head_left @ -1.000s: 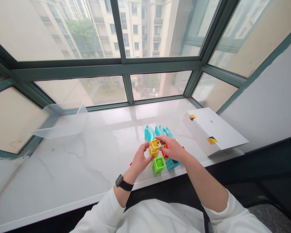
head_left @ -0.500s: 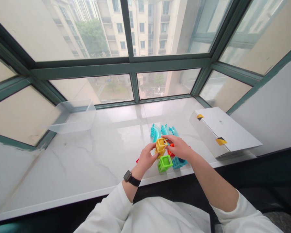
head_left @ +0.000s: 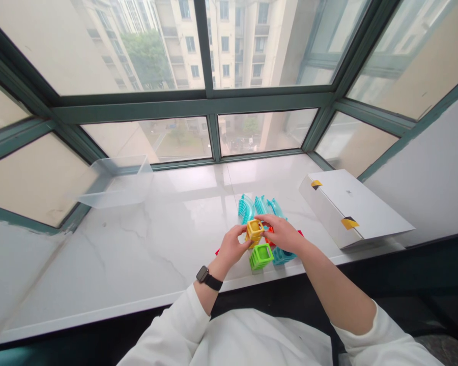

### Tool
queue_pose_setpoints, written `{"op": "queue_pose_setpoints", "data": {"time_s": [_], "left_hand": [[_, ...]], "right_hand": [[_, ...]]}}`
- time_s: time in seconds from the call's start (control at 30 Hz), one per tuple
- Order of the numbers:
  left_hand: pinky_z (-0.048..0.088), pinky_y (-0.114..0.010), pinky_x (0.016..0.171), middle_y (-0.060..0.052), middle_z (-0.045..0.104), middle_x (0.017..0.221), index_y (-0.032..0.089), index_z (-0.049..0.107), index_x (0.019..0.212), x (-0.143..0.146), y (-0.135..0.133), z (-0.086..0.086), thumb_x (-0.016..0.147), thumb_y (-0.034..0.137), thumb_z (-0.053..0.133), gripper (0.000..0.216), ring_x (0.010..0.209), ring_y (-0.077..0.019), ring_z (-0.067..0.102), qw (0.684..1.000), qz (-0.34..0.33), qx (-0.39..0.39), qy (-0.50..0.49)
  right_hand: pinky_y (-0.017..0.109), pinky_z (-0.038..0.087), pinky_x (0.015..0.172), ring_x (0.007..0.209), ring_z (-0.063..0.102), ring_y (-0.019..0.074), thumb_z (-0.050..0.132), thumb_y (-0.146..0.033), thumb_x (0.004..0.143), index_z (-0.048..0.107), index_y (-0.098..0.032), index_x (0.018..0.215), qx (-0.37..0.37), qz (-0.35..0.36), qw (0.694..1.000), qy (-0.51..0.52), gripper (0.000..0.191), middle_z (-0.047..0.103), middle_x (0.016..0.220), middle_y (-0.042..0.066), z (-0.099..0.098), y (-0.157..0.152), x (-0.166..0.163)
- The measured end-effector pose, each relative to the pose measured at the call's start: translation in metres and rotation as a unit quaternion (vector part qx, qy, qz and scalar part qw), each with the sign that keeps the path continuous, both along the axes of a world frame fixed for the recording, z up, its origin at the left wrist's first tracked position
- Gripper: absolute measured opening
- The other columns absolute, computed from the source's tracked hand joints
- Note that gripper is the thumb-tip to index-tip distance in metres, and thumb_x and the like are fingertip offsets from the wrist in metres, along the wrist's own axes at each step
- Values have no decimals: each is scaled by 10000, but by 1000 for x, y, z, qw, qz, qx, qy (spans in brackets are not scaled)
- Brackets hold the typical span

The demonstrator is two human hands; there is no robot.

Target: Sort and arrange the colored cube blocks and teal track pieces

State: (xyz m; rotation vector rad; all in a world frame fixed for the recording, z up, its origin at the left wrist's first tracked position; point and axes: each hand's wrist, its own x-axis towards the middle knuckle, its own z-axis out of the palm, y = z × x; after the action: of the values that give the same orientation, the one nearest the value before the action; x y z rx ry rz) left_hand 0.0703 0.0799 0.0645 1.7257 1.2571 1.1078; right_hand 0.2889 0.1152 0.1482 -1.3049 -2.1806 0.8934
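Between my two hands is a stack of yellow block frames (head_left: 255,230). My left hand (head_left: 233,247) grips its left side, with fingers and thumb closed on it. From the right, my right hand (head_left: 278,231) pinches the upper yellow block. Just in front stands a green hollow block (head_left: 261,256), with blue blocks (head_left: 283,255) to its right. An orange-red piece (head_left: 270,236) is partly hidden behind my right hand. Beyond the stack lie a clear teal curved track (head_left: 246,208) and further teal track pieces (head_left: 262,204). Bits of red show beside both hands.
A clear plastic bin (head_left: 118,195) stands at the left by the window. A white box (head_left: 351,206) with yellow-black tabs sits at the right. The marble-patterned sill (head_left: 148,254) ends at a front edge close to my body.
The upper yellow block sits slightly lower on the one beneath it. Both hands keep their grip, and the whole view has shifted a little.
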Motion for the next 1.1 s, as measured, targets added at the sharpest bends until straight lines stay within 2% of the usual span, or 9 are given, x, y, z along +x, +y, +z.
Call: {"op": "queue_pose_setpoints", "data": {"time_s": [0.3, 0.47, 0.57, 0.83, 0.93, 1.1], "left_hand": [[559, -496, 1102, -72, 736, 1263, 252, 649, 1290, 3, -2, 2, 834, 208, 807, 484, 1173, -235, 709, 999, -2, -12, -50], [568, -506, 1094, -74, 736, 1251, 240, 664, 1242, 3, -1, 3, 821, 198, 822, 452, 1155, -234, 716, 998, -3, -18, -54], [574, -518, 1088, -84, 735, 1252, 228, 674, 1219, 2, -2, 3, 817, 210, 835, 434, 1150, -241, 720, 998, 1, -24, -57], [571, -532, 1095, -98, 734, 1268, 229, 676, 1244, 0, -1, 4, 822, 253, 848, 456, 1158, -251, 723, 998, -16, -23, -57], [578, -524, 1087, -100, 736, 1267, 229, 682, 1236, -1, 0, 5, 850, 280, 834, 418, 1150, -249, 729, 997, -21, -29, -64], [572, -512, 1095, -87, 748, 1226, 231, 684, 1195, -3, 0, 8, 870, 263, 813, 351, 1156, -248, 726, 997, -26, -32, -58]], "right_hand": [[478, 566, 1056, 1205, 706, 264, 688, -194, 883, 655, -292, 1387, 20, 25, 999, -22, 514, 711, 1368, 74, -4, 4, 5], [543, 510, 1100, 1271, 664, 309, 758, -152, 820, 637, -297, 1407, 73, 45, 994, -69, 616, 708, 1389, 80, -8, 9, 3], [586, 491, 1074, 1238, 666, 343, 790, -145, 802, 637, -284, 1397, 108, 56, 987, -110, 630, 735, 1338, 89, -9, 12, 1], [539, 487, 1017, 1162, 688, 341, 801, -207, 817, 629, -268, 1381, 134, 69, 979, -139, 593, 756, 1274, 91, -10, 12, 0], [543, 481, 1011, 1151, 689, 349, 791, -237, 837, 594, -259, 1429, 149, 69, 975, -149, 624, 755, 1274, 105, -11, 11, -1], [553, 475, 1020, 1175, 682, 368, 792, -247, 839, 475, -247, 1550, 159, 79, 969, -173, 778, 750, 1269, 130, -12, 11, -2]]}}
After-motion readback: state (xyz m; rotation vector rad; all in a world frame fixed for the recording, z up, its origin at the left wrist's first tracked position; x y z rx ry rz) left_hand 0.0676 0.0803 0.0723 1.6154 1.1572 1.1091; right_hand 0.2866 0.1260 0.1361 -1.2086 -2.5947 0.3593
